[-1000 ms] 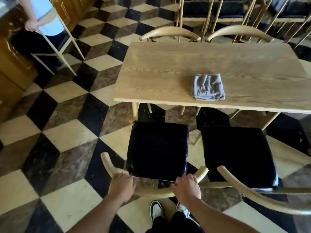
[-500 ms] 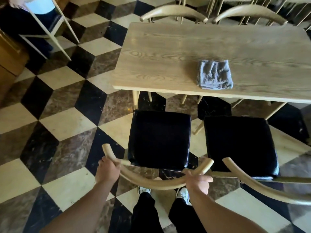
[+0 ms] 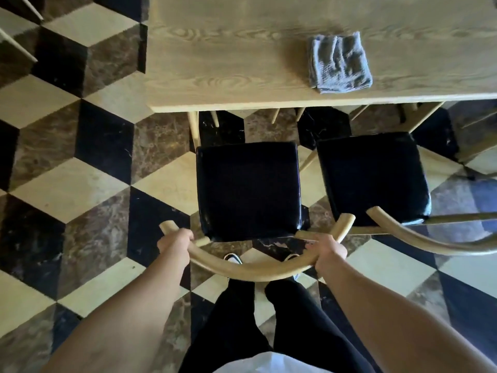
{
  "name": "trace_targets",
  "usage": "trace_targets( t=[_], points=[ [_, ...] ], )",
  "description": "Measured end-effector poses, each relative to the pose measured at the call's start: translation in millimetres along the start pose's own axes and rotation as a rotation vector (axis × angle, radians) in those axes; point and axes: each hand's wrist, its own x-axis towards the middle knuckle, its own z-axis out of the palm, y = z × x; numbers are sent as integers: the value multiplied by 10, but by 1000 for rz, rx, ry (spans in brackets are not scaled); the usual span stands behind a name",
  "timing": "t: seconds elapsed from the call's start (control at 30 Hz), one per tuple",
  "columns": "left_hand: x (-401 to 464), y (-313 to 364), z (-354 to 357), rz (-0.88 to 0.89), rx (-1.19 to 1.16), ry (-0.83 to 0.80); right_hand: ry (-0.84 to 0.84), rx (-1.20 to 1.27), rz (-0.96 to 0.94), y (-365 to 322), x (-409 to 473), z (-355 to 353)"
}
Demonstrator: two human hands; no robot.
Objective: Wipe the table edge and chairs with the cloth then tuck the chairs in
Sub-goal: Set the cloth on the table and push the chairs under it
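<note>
left hand (image 3: 176, 243): curled round chair backrest (image 3: 250, 273), left end | right hand (image 3: 326, 251): clamped on right end | cloth (image 3: 340, 63): left folded on surface (image 3: 228, 63), untouched

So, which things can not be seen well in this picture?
- Head view: the right chair has its backrest cut off by the right edge.
- Head view: the table runs past the top and right edges; its far side is out of frame.
- Head view: the left chair has its back legs hidden under its seat.
- Head view: the fingertips of the left hand and right hand curl behind the backrest.
- Head view: whether the cloth is damp or dirty is too small to tell.
</note>
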Motion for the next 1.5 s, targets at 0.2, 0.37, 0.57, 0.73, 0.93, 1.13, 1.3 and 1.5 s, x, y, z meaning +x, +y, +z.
trace_targets(
  t=[0.2, 0.37, 0.57, 0.73, 0.93, 1.13, 1.3, 1.5],
  points=[
    [79, 10, 13, -59, -15, -5, 25, 32, 32, 29, 110, 29],
    [85, 22, 12, -48, -24, 5, -47, 122, -13, 57, 122, -2],
    [32, 68, 68, -7, -104, -75, -68, 169, -65, -83, 108, 34],
    [13, 290, 157, 14, -175, -172, -81, 221, -76, -297, 74, 85],
    [51, 657, 294, 47, -143, -187, -51, 237, -107, -575, 110, 235],
    [79, 1197, 540, 72, -181, -212, -77, 261, -148, -1061, 127, 510],
    [194, 1667, 703, 79, -182, -251, -86, 293, -182, -1456, 116, 851],
    [359, 2192, 882, 113, -126, -276, -109, 287, -168, -1875, 148, 1244]
  ],
)
